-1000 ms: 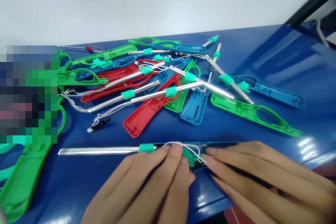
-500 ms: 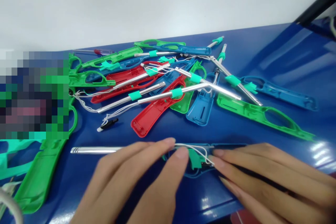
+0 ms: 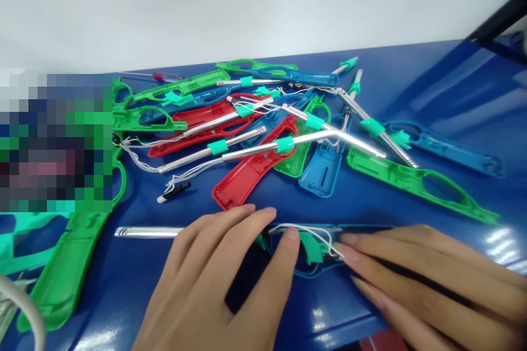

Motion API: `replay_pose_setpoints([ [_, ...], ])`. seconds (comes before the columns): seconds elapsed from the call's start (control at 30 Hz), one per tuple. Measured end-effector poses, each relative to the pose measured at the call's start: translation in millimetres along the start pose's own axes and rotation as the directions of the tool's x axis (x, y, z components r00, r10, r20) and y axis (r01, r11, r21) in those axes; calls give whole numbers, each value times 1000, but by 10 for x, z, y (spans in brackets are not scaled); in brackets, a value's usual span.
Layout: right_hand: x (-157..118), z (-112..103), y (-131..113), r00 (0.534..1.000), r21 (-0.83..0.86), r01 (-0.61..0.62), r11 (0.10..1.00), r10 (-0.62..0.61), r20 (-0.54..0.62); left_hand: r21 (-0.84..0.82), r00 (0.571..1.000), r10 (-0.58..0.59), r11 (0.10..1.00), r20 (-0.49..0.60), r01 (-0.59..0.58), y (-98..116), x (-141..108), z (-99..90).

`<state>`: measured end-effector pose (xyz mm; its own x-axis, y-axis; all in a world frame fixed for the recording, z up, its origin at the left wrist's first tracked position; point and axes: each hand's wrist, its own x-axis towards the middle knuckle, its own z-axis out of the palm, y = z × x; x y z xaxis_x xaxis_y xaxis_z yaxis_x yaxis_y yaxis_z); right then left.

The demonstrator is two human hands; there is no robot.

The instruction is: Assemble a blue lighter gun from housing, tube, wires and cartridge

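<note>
A blue lighter handle shell (image 3: pixel 307 273) lies open side up in front of me. A silver tube (image 3: pixel 148 232) sticks out to its left, passing under my left hand (image 3: pixel 222 263). Inside the shell are green tape (image 3: pixel 312 247) and looped white wires (image 3: pixel 325 236). My left hand is spread over the shell's left end, its thumb tip by the wires and its fingers apart from the thumb near the far rim. My right hand (image 3: pixel 415 269) is closed round the shell's right end, fingertips against the wire ends. The shell's right part is hidden beneath that hand.
Behind lies a pile of red shells (image 3: pixel 242 181), green shells (image 3: pixel 424 184), blue shells (image 3: pixel 448 148) and taped silver tubes (image 3: pixel 337 137). A screwdriver (image 3: pixel 156 75) lies at the back left. At the left are a green shell (image 3: pixel 61 274) and a white cable (image 3: pixel 28 307).
My left thumb and fingers have spread apart, the fingers lifting toward the far rim. My right hand stays at the shell's right end. The whole view has shifted slightly.
</note>
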<state>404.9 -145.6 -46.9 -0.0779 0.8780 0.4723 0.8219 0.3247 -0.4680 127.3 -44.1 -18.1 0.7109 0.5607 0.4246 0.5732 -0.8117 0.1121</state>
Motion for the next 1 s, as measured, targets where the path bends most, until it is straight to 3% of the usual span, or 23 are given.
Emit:
replay_pose_setpoints([
  [0.2,46,-5,-32,999,12,-4,1000,3,34,8,996,65,998,-69,-64,8,87,16],
  [0.37,112,-44,-35,999,40,11,999,-12,41,-44,994,7,999,-108,-12,79,216,41],
  [0.57,153,-174,56,963,52,180,982,-187,195,-87,990,-30,996,-136,18,182,381,90],
  [0.73,174,-211,68,927,61,273,960,-280,251,-34,991,27,999,-129,-32,91,253,44],
  [0.87,234,-222,14,940,52,219,974,-225,257,54,981,146,989,-131,-140,39,157,48],
  [0.9,254,-220,-8,949,50,197,979,-204,240,66,975,126,991,-186,-115,43,148,56],
  [0.93,274,-213,-30,960,43,179,983,-184,213,71,980,149,988,-133,-140,50,144,63],
  [1.0,321,-188,-77,985,12,118,993,-118,128,54,979,128,991,-159,-121,71,146,69],
])
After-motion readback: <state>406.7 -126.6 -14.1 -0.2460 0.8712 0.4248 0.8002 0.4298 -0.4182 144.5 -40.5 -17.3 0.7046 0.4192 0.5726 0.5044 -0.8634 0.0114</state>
